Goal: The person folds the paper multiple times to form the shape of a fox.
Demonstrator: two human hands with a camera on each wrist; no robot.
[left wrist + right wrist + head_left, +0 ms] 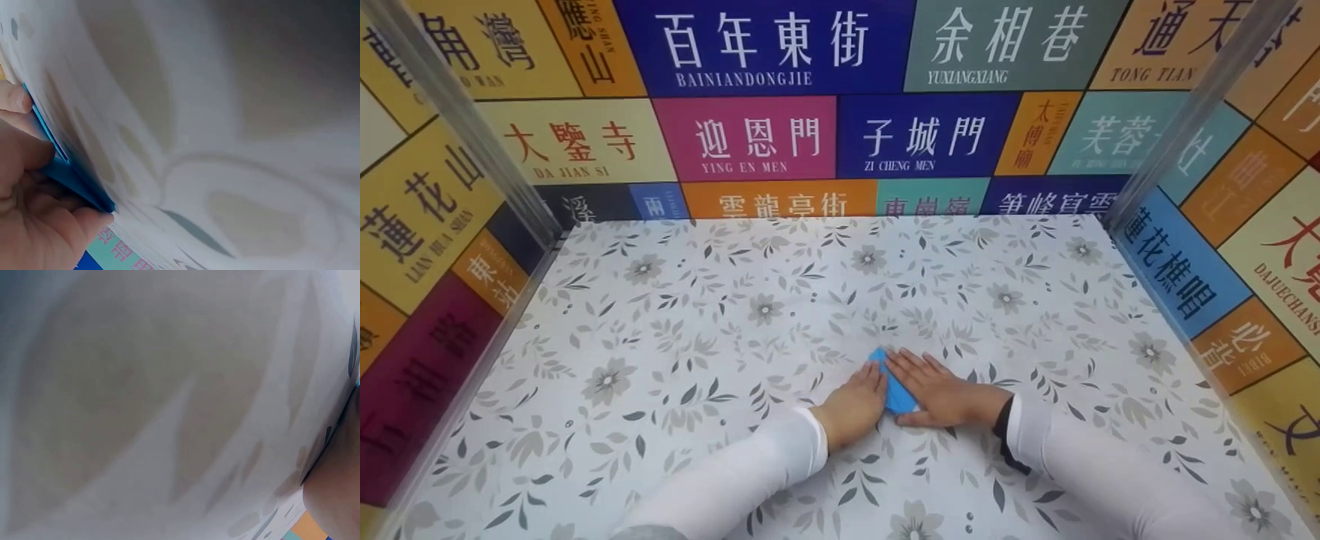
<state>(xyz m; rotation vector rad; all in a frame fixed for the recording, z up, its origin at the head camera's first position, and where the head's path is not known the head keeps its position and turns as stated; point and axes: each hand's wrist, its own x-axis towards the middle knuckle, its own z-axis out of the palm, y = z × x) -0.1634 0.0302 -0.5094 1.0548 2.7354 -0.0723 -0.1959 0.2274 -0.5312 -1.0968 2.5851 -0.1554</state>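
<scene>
A small folded piece of blue paper (898, 396) lies on the floral tablecloth between the two hands, narrowing to a point at its far end. Along its left side, my left hand (851, 405) grips the edge. In the left wrist view the thumb and curled fingers of that hand (34, 208) meet the folded blue paper (84, 188), whose layers show edge-on. My right hand (941, 390) lies over the paper's right side with its fingers extended and pressing down. The right wrist view catches just a part of this hand (334, 478) at the right edge.
White cloth with grey flowers and leaves (765, 309) covers the table. Colourful panels with Chinese lettering (757, 139) stand behind and at both sides. Clear upright strips (1177, 112) rise at the back corners.
</scene>
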